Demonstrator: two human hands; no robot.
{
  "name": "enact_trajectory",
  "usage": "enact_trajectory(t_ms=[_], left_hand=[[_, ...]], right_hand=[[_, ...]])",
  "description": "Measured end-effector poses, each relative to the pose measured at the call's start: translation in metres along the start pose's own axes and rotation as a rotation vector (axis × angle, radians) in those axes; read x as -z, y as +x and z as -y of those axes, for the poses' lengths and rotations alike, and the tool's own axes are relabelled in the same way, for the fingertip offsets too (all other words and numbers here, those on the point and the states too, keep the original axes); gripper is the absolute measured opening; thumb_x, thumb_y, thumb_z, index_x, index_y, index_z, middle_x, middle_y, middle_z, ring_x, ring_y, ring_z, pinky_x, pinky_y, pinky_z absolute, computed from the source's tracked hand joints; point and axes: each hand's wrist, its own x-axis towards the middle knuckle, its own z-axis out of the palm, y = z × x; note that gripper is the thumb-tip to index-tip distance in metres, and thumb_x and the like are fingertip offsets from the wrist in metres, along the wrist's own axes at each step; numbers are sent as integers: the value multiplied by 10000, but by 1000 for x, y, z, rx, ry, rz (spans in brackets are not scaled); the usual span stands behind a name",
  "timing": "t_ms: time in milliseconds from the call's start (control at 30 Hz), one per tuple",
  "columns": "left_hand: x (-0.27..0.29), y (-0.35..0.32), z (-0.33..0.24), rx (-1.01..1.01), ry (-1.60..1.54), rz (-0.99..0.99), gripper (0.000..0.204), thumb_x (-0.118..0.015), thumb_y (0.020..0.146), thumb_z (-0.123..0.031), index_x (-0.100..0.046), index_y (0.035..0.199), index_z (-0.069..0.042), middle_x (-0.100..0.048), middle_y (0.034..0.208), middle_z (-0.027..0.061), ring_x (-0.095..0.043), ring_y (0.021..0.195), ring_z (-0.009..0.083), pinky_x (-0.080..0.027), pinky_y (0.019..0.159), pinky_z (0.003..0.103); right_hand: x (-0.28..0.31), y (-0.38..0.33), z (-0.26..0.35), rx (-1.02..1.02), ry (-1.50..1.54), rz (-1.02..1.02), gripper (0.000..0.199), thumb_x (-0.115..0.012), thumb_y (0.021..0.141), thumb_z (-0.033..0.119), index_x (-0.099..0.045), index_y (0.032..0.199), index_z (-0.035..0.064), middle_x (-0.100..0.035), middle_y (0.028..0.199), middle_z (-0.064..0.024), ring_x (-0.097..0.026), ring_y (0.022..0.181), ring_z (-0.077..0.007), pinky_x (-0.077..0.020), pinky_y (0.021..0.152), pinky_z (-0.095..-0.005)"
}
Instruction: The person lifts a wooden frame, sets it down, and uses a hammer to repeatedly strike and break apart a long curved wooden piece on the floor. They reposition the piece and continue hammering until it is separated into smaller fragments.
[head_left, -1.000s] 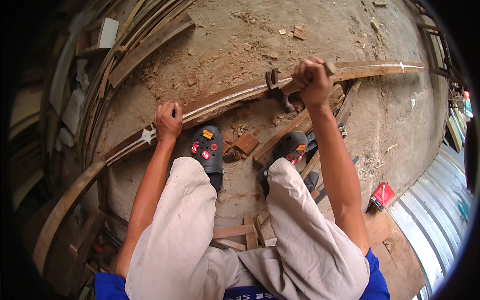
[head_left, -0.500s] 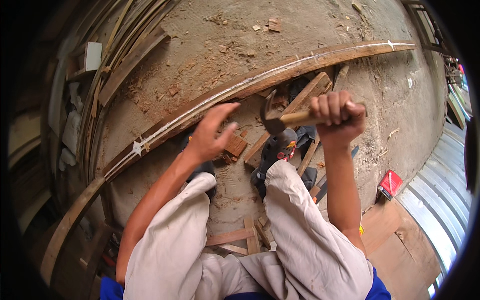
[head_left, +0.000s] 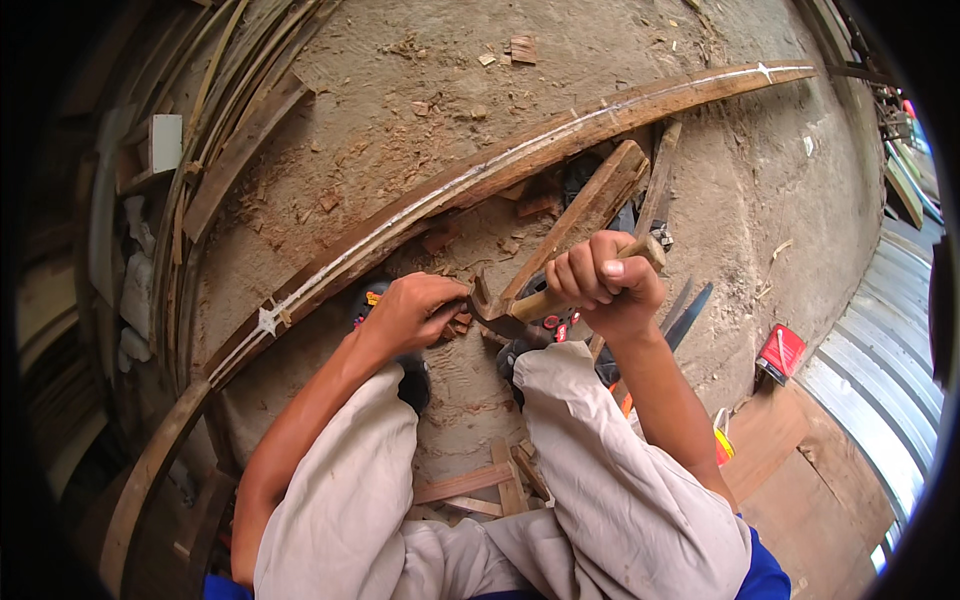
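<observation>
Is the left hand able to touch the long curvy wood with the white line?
Probably yes. The left hand is close to the long curved wood, and nothing seems to stand in between. The hammer, in the right hand, is off to the side, so it likely isn't blocking.

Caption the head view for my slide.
Right hand gripping a hammer, left hand beside its metal head, near a curved wooden beam.

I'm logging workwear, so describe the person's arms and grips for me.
The left grip and right grip are bare hands without gloves; no watch or band shows on either wrist. The forearms are uncovered, with no visible markings. Blue sleeves show at the lower edge of the picture.
</observation>
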Motion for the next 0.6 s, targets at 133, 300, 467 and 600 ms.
enact_trajectory(t_ms=[133, 300, 467, 600], left_hand=[[13, 0, 3, -89, -43, 91, 268, -737, 767, -5, -718, 1034, -23, -723, 937, 145, -683, 890, 340, -531, 791, 411], [43, 2, -7, -43, -198, 211, 224, -745, 760, -5, -733, 984, -17, -715, 914, 136, -676, 892, 320, -525, 802, 414], [64, 9, -13, 35, -17, 368, 203, -753, 744, -8, -752, 946, -24, -719, 896, 128, -673, 903, 312, -525, 804, 410], [81, 7, -12, 90, -90, 393, 211, -761, 739, -17, -759, 951, -30, -725, 887, 121, -673, 893, 305, -527, 806, 411]], right_hand=[[-3, -2, -1, -16, 15, 33, 319, -550, 838, 150, -361, 584, 116, -400, 522, -2, -326, 483, -140, -311, 539, -319], [-15, -4, -5, -1, 40, 68, 325, -586, 831, 146, -383, 582, 95, -425, 532, -12, -359, 500, -142, -311, 534, -321], [-43, -9, -24, 92, -198, 129, 323, -633, 838, 89, -453, 574, 42, -478, 533, -54, -424, 501, -167, -330, 496, -334], [-58, -15, -28, 105, -395, 303, 316, -629, 820, 47, -435, 571, 47, -472, 531, -63, -441, 483, -212, -334, 484, -348]])
